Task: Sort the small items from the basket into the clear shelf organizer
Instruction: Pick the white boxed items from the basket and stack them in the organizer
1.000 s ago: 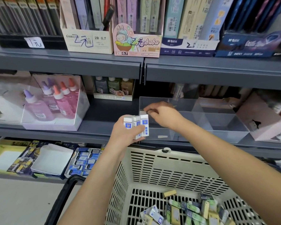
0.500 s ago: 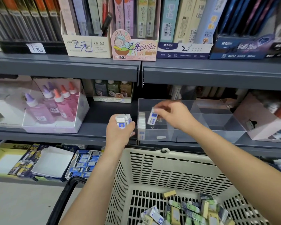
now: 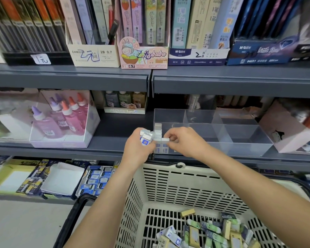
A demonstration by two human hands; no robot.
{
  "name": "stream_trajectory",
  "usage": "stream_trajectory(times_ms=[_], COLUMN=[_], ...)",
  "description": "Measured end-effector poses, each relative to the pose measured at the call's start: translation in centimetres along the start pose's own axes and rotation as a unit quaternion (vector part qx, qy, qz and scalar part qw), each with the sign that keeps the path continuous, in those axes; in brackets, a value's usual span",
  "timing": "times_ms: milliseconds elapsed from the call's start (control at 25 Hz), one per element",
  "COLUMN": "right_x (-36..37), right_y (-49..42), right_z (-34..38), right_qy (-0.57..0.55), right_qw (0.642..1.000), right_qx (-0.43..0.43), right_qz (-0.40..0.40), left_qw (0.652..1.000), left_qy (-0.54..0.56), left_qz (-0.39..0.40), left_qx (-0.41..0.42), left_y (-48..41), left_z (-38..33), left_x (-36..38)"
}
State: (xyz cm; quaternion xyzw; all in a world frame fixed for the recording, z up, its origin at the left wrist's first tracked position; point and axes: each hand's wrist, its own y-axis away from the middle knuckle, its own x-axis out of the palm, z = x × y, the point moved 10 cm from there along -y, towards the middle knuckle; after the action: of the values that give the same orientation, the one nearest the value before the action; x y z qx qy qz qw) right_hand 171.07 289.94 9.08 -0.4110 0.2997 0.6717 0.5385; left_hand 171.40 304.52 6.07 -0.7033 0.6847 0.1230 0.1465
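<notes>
- right hand (image 3: 183,143): fingers narrow, pinching one white eraser (image 3: 165,139), seemingly to seat it against the standing row (image 3: 158,129).
- left hand (image 3: 137,152), at 9 o'clock, curls round spare erasers (image 3: 145,138), kept close as ready stock.
- clear organizer (image 3: 240,149): its left front compartment receives them; basket (image 3: 186,185) at 6 o'clock holds more.

Row of white erasers (image 3: 157,130) stands in the clear organizer (image 3: 240,140), front-left compartment. My left hand (image 3: 137,151) grips a small stack (image 3: 146,138); my right hand (image 3: 183,142) pinches one eraser (image 3: 165,139) beside the row. Loose erasers (image 3: 213,231) lie in the beige basket (image 3: 186,185).
</notes>
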Motion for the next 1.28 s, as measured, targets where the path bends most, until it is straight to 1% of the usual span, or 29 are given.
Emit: stream_trajectory(times_ms=[120,200,280,320,360,400,440,520,600,760,840,920,960,1000,1040,1080,1120,1160,1280], right_x=[-0.3,-0.3,-0.4,-1.0,-1.9,-2.7,-3.1,-2.8,-2.3,-2.1,-2.6,-4.0,-4.9,-5.7,-6.3,-6.4,-5.9,-5.0,-2.9], right_y=[-0.1,-0.2,0.0,0.1,0.4,0.6,0.8,1.1,1.3,2.0,2.0,1.3,0.8,0.2,-0.3,-0.8,-1.2,-1.4,-1.8], right_z=[-0.1,-0.4,-0.4,-0.3,0.1,0.5,0.8,1.6,1.8,0.9,0.5,-0.8,-1.5,-2.1,-2.4,-2.2,-1.9,-1.6,-1.8], right_qy=[0.033,0.024,0.006,-0.002,-0.018,-0.055,-0.107,-0.199,-0.235,-0.300,-0.323,-0.369,-0.370,-0.341,-0.285,-0.221,-0.170,-0.141,-0.149], right_qw=[0.999,1.000,1.000,1.000,0.998,0.994,0.989,0.978,0.971,0.952,0.945,0.929,0.928,0.936,0.952,0.968,0.980,0.986,0.987], right_qx=[0.002,0.006,0.004,-0.006,-0.021,-0.034,-0.041,-0.040,-0.032,-0.011,-0.002,0.028,0.043,0.052,0.056,0.055,0.051,0.050,0.065], right_qz=[-0.030,-0.018,-0.012,-0.030,-0.062,-0.090,-0.096,-0.049,-0.002,0.054,0.049,0.004,-0.030,-0.067,-0.094,-0.102,-0.091,-0.069,-0.019], left_qw=[1.000,1.000,0.997,0.992,0.987,0.980,0.973,0.961,0.949,0.910,0.910,0.921,0.922,0.920,0.918,0.917,0.921,0.926,0.936], left_qy=[-0.010,0.001,0.053,0.098,0.148,0.193,0.225,0.254,0.282,0.375,0.374,0.355,0.353,0.358,0.364,0.367,0.363,0.353,0.335], left_qz=[0.005,-0.009,-0.058,-0.075,-0.069,-0.039,0.002,0.078,0.111,0.122,0.110,0.069,0.046,0.031,0.024,0.021,0.019,0.018,0.010], left_qx=[0.003,0.007,0.008,0.002,-0.010,-0.027,-0.049,-0.079,-0.091,-0.128,-0.139,-0.148,-0.154,-0.157,-0.156,-0.152,-0.143,-0.131,-0.103], left_y=[-0.5,-0.4,0.4,0.9,1.4,1.9,2.5,3.6,4.4,5.3,5.3,5.0,4.8,4.7,4.5,4.4,4.2,4.1,3.8], left_z=[-0.4,-0.8,-0.9,-0.9,-1.0,-1.0,-1.0,-1.3,-1.6,-1.2,-0.7,0.1,0.5,0.7,0.8,0.7,0.6,0.6,0.6], left_x=[0.5,0.5,-0.5,-0.9,-0.8,-0.1,1.0,3.2,4.5,5.4,5.1,4.1,3.4,2.8,2.5,2.2,1.9,1.7,1.1])
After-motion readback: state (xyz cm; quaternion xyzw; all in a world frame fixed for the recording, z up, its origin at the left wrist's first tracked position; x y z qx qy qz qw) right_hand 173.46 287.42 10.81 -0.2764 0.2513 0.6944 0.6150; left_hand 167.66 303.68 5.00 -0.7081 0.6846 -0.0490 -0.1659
